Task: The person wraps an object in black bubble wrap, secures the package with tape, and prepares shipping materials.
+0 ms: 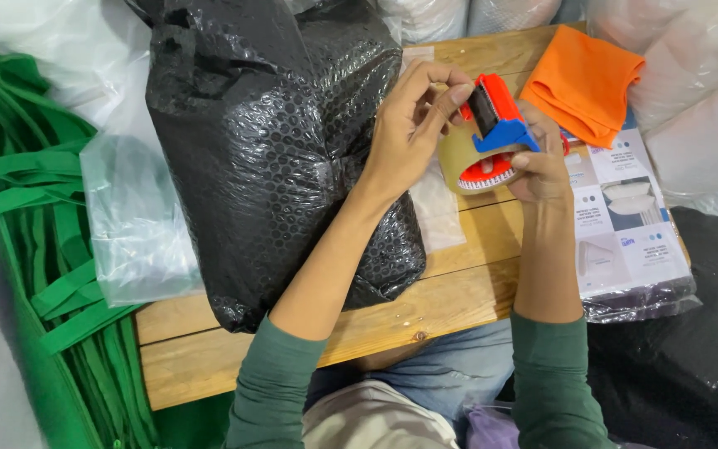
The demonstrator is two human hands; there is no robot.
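The person holds a tape dispenser point(492, 133) above the wooden worktop point(450, 299), between both hands. The dispenser has a red and blue frame and carries a roll of brownish clear tape. The right hand point(542, 162) has its grip closed around the dispenser's lower right side, thumb pressed against the roll's edge. The left hand point(409, 125) reaches in from the left; its fingers point(450, 83) pinch narrowly at the top of the dispenser near the red cutter end, touching it. Both forearms wear dark green sleeves.

Just left of the hands, a large bundle wrapped in black bubble wrap point(276, 150) lies on the worktop, touching the left wrist. A clear plastic bag point(139, 224) rests against the bundle's left side, with green fabric bags point(43, 249) piled beyond it, off the worktop edge. To the right of the hands lies a folded orange cloth point(583, 83), resting partly on a flat plastic-wrapped package with printed sheets point(625, 241). White plastic-wrapped bundles point(691, 75) sit at the far right.
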